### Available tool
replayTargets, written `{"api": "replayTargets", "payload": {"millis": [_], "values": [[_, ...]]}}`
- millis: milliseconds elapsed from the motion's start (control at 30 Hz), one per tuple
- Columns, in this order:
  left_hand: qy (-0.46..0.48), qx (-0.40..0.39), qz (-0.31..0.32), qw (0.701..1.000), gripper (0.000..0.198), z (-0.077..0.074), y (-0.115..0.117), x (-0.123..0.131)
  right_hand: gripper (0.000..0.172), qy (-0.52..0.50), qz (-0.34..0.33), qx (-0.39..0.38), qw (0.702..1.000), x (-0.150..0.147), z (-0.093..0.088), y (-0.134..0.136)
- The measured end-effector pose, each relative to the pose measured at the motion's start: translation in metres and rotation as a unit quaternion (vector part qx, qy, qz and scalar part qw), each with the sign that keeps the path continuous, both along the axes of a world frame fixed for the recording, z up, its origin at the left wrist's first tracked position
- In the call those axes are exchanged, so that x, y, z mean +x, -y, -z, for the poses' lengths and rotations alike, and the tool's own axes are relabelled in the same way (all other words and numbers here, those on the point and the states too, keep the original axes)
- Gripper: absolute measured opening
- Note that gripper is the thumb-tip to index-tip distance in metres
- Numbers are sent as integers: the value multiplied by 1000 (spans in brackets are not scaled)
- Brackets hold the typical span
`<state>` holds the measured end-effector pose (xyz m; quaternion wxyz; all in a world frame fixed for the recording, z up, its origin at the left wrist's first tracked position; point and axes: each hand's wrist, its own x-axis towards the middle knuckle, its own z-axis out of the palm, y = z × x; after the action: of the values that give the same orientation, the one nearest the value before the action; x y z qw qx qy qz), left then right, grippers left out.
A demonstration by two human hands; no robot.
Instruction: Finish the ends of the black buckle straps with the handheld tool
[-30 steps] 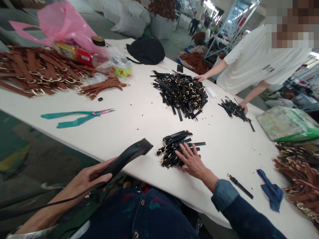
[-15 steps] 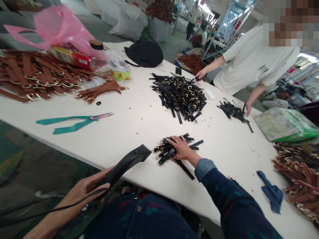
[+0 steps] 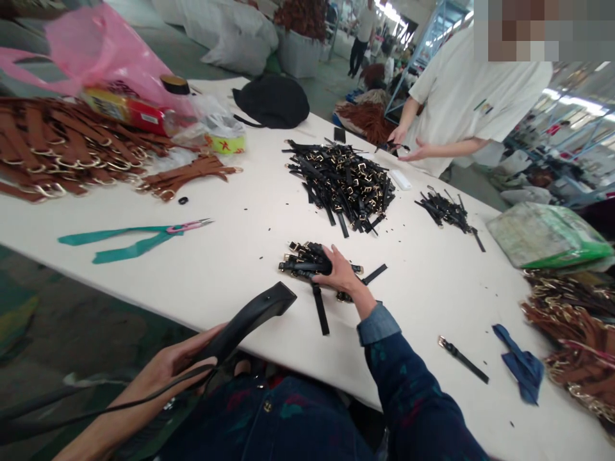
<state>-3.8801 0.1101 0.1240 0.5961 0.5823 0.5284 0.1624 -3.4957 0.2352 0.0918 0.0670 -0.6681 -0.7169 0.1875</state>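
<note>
My left hand (image 3: 185, 362) is closed around a black curved nozzle (image 3: 252, 314) with a cord trailing from it. The nozzle's wide end is raised at the table's near edge, pointing to the right. My right hand (image 3: 340, 272) curls over a small bunch of black buckle straps (image 3: 302, 262), gripping them against the white table (image 3: 230, 256). Gold buckles show at the bunch's left end. Two strap ends stick out below and to the right of the hand. The undersides of its fingers are partly hidden.
A larger heap of black straps (image 3: 343, 182) lies behind. Pink-handled scissors (image 3: 185, 226) with teal ribbons and brown straps (image 3: 81, 141) are at left. One loose strap (image 3: 462, 360) and a blue cloth (image 3: 521, 365) lie at right. Across the table a co-worker (image 3: 471, 102) handles straps.
My right hand has shifted left with the bunch of straps, which now lies turned and closer together. The nozzle has hardly moved. The co-worker's hands have come together.
</note>
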Motion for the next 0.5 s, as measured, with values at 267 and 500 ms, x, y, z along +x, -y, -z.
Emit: {"api": "replayTargets", "payload": {"millis": [267,500], "values": [[28,0,4,1000,69,3,6,-7,53,159,38,-51,985,76,-6,3],[46,-30,-22,998,72,-14,5,0,43,164,40,-32,985,92,-52,13]]}}
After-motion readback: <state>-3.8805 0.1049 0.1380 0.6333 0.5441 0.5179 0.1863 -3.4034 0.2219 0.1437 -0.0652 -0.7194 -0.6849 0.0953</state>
